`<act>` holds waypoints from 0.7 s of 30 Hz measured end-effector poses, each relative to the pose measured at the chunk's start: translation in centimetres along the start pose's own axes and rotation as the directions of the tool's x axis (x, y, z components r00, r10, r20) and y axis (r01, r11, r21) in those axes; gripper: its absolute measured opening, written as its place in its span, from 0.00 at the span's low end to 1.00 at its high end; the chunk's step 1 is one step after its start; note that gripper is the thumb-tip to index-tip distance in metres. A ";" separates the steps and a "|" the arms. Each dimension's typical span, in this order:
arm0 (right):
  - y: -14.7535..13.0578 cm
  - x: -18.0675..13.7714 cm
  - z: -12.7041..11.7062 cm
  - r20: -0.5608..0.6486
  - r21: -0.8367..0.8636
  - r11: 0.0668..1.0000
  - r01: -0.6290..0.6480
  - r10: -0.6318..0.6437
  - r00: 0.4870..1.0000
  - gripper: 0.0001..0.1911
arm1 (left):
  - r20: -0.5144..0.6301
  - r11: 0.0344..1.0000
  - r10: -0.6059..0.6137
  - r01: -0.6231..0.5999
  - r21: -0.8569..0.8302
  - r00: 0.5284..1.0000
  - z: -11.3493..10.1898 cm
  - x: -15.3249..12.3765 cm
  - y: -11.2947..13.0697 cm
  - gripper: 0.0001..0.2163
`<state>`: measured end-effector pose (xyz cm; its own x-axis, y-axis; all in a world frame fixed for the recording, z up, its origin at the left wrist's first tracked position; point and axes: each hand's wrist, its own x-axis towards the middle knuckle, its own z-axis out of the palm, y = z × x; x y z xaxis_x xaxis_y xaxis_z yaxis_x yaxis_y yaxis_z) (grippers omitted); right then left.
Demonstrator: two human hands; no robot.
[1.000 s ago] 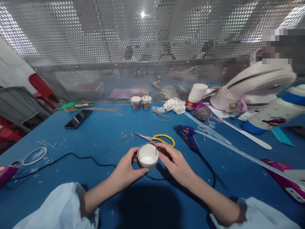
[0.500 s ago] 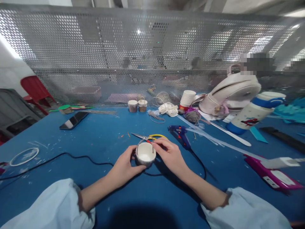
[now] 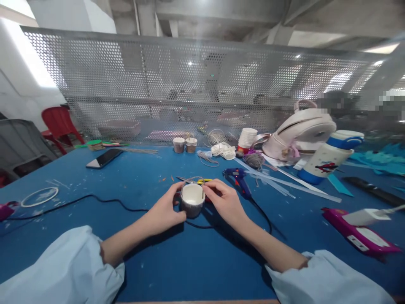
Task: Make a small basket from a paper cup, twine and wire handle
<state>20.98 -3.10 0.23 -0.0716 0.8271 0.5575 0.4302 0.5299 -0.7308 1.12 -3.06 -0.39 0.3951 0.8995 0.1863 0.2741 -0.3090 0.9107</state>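
We have a small cup (image 3: 191, 207) in the near middle of the blue counter (image 3: 190, 261), mouth up; whether its base touches down, we cannot tell. Our left hand (image 3: 167, 210) is closed round its side, presumably to steady it, while our right hand (image 3: 225, 202) appears to pinch one end of a thin handle (image 3: 194, 177) at the rim. Just beyond lie scissors (image 3: 205, 180), partly hidden, and to their right a glue gun (image 3: 240, 180), grip towards us, seemingly for easy reach. Farther back, two similar cups (image 3: 179, 146) stand by a perforated screen (image 3: 177, 76), probably out of the way, with grey yarn (image 3: 254, 161) and stacked paper cups (image 3: 248, 138) to their right.
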 end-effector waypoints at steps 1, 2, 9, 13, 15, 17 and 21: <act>0.0 0.0 0.0 -0.002 -0.005 1.000 0.007 -0.007 1.000 0.10 | -0.031 1.000 0.001 -0.001 -0.019 1.000 -0.2 0.1 0.1 0.30; 0.1 0.1 0.0 -0.004 -0.012 1.000 0.013 -0.013 1.000 0.10 | -0.076 1.000 0.003 -0.006 -0.029 0.997 -0.5 0.1 0.4 0.26; -0.2 0.2 0.2 -0.004 -0.067 0.995 0.069 -0.070 0.998 0.10 | -0.300 0.996 0.092 -0.092 0.015 0.949 -1.2 1.1 3.5 0.15; -0.3 0.4 0.2 -0.015 -0.093 0.989 0.117 -0.119 0.993 0.10 | -0.235 0.995 0.088 -0.095 -0.021 0.968 -0.6 1.8 4.4 0.16; -0.4 0.6 0.2 -0.031 -0.116 0.983 0.144 -0.148 0.988 0.09 | -0.214 0.996 0.082 -0.088 -0.020 0.973 -0.4 1.9 4.4 0.14; -0.7 0.7 0.2 -0.045 -0.146 0.972 0.184 -0.192 0.980 0.08 | -0.216 0.996 0.079 -0.087 -0.028 0.973 -0.4 2.0 4.2 0.13; -1.3 1.4 0.3 0.000 -0.245 0.911 0.333 -0.343 0.939 0.12 | -0.201 0.995 0.083 -0.092 -0.038 0.976 -0.4 1.9 3.9 0.12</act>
<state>20.03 -2.59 1.83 -0.2153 0.5951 0.7743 0.5881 0.7120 -0.3836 2.55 -2.44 3.64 0.2324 0.9145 0.3311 0.2026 -0.3785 0.9032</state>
